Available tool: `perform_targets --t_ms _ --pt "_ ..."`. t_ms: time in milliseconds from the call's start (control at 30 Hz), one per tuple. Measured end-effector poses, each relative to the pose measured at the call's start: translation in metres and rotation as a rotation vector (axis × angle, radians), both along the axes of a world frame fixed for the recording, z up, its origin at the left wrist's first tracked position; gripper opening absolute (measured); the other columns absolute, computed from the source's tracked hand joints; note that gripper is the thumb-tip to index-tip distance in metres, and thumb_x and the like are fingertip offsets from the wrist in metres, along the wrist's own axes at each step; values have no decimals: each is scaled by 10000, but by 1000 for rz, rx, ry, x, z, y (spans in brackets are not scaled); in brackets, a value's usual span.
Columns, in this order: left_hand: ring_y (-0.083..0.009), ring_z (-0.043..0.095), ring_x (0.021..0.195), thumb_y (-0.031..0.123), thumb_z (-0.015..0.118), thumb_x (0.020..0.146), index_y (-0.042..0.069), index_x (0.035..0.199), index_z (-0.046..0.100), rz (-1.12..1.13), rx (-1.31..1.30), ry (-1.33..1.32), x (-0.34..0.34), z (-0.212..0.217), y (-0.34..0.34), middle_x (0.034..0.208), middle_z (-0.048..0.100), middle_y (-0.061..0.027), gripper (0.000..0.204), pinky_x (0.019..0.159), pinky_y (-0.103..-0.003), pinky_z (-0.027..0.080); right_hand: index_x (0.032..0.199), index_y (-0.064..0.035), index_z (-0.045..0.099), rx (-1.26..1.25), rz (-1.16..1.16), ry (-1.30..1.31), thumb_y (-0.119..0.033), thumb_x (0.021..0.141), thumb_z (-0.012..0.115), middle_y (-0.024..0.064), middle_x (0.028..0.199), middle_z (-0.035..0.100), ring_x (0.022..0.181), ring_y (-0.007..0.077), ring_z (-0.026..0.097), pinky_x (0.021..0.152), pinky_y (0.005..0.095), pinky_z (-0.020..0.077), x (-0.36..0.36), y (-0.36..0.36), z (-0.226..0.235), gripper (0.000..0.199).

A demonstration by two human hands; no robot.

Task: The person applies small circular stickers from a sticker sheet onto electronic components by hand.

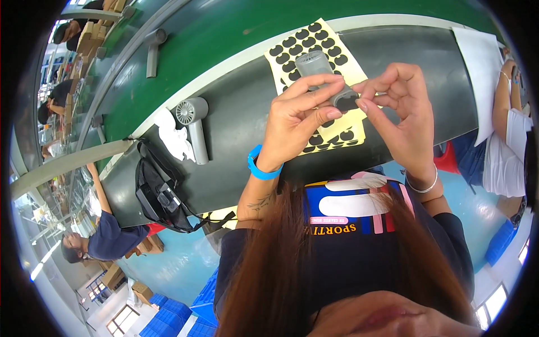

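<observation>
My left hand [300, 115] is closed around a grey handheld fan [314, 64], its round grille end pointing away from me. The end of its handle faces my right hand [401, 106]. There, a dark, black sticker-like piece [347, 102] lies at the handle's tip, and my right thumb and index finger pinch at its edge. Under both hands lies a pale yellow sheet [355, 71] with rows of black rounded stickers. A further part of yellow sheet with black stickers shows below my hands.
Left on the dark table [238, 90] are another grey fan [193, 123], crumpled white tissue [171, 135] and a black bag [160, 188]. A green conveyor belt [224, 28] runs beyond, carrying a fan [154, 50]. White sheets [477, 73] lie right. Other people sit at both sides.
</observation>
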State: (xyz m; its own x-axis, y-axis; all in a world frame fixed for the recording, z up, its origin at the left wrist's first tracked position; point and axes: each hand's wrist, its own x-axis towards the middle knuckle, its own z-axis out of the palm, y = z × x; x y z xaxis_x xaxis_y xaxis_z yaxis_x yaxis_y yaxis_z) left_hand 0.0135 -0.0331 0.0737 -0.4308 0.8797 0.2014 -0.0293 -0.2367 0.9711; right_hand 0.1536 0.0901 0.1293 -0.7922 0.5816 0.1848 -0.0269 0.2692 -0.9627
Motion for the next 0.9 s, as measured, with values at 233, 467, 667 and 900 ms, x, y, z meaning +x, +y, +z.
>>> perform_targets --t_ms 233,467,667,900 --pt "-160 653 914 -69 639 814 -26 1168 622 1 -11 27 -1 1 1 1222 567 -113 357 783 -248 558 1058 -37 396 32 -7 -17 111 818 597 89 879 605 971 185 635 780 251 496 -1 0 1 346" --pt "-148 633 923 -67 645 805 -14 1163 631 22 -29 58 -4 3 -4 1224 569 -110 362 780 -246 548 1061 -39 401 18 25 -17 130 818 587 96 927 605 962 176 630 781 253 499 -5 -1 2 349" --pt "-139 620 885 -57 635 817 -2 1173 630 -19 4 71 -1 4 0 1216 560 -122 360 761 -247 536 1092 -38 402 -23 -55 -46 135 819 579 101 936 610 984 187 618 822 271 493 1 -5 4 368" --pt "-137 612 896 -64 605 841 4 1192 618 -23 12 103 -1 4 -4 1227 549 -135 357 771 -254 558 1071 -10 420 37 -40 20 124 810 609 87 918 587 913 155 638 792 275 537 -1 -6 1 348"
